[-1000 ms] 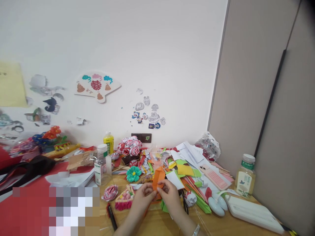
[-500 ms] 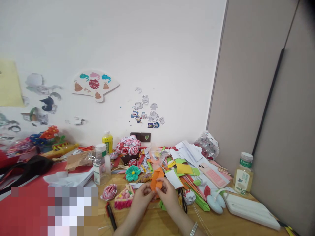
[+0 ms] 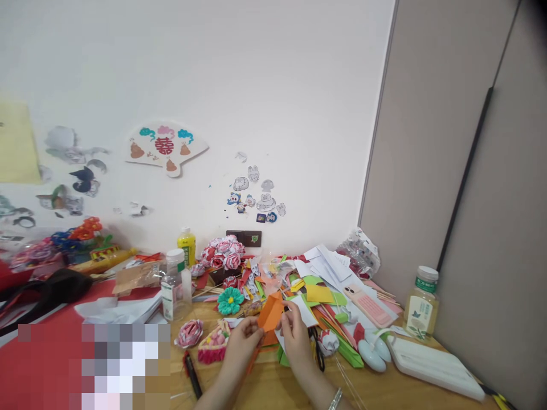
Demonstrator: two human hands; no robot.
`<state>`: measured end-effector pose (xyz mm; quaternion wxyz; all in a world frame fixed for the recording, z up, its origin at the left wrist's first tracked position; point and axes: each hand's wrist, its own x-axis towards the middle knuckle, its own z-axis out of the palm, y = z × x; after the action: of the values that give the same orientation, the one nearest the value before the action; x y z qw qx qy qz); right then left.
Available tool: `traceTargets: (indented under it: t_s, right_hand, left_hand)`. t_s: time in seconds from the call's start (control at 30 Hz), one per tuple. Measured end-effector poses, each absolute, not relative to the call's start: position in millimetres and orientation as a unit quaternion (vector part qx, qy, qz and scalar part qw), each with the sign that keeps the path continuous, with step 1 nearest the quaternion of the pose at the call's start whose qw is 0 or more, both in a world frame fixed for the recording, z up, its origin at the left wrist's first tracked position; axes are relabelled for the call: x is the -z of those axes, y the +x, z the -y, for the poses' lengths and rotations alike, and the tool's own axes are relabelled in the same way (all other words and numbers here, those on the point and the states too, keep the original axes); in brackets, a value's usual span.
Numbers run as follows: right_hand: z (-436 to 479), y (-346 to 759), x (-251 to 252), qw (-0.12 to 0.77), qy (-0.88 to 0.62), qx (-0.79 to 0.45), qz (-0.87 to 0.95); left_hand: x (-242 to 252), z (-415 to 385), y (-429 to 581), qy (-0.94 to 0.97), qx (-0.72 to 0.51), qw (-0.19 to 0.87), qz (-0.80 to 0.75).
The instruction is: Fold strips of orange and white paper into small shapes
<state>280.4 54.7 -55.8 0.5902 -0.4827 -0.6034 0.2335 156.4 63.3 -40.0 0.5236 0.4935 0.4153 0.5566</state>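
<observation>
A creased sheet of orange paper (image 3: 270, 312) is held up between my two hands above the wooden table. My left hand (image 3: 243, 343) pinches its lower left edge between thumb and fingers. On the other side my right hand (image 3: 294, 333) has bent fingers at the right edge, thumb and fingertips close together on the paper. Below it more orange paper shows, partly covered by the hands. A turquoise crocheted flower (image 3: 230, 300) lies just beyond my left hand, and a pink-trimmed cake-slice-shaped piece (image 3: 213, 341) sits to its left.
Folded papers (image 3: 320, 293) in several colours heap behind my hands. A pink phone (image 3: 370, 306), a pale blue fan-like object (image 3: 373, 353), a white flat case (image 3: 436, 367) and a jar (image 3: 421, 304) stand or lie right. Left are a clear bottle (image 3: 171, 290), paper rose (image 3: 189, 333) and black pen (image 3: 193, 376).
The orange paper has been opened out wider and tilted. My right hand has moved up along its right edge, and my left hand has shifted slightly left.
</observation>
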Motion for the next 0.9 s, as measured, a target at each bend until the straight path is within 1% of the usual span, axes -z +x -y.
traceTargets:
  t_s: [0.13, 0.2, 0.37, 0.63, 0.73, 0.9]
  right_hand:
    - [-59.8, 292.4, 50.4, 0.623, -0.514, -0.173, 0.564]
    - [-64.2, 298.0, 47.9, 0.618, -0.514, -0.164, 0.571]
    - [-73.9, 306.5, 45.2, 0.555, -0.455, -0.265, 0.644]
    - [-72.4, 312.9, 42.0, 0.547, -0.381, -0.430, 0.609]
    - [-72.2, 313.3, 43.1, 0.537, -0.370, -0.459, 0.603]
    - [-75.5, 312.3, 47.9, 0.541, -0.383, -0.470, 0.583]
  left_hand:
    - [35.6, -62.7, 155.1, 0.506, -0.547, 0.509, -0.430]
    - [33.0, -61.9, 153.8, 0.518, -0.537, 0.504, -0.435]
    - [29.7, -63.2, 147.5, 0.516, -0.541, 0.501, -0.436]
    - [42.2, -76.5, 141.3, 0.476, -0.541, 0.552, -0.421]
    - [44.8, -78.7, 140.7, 0.458, -0.548, 0.569, -0.409]
    - [41.8, -78.2, 140.0, 0.464, -0.525, 0.593, -0.397]
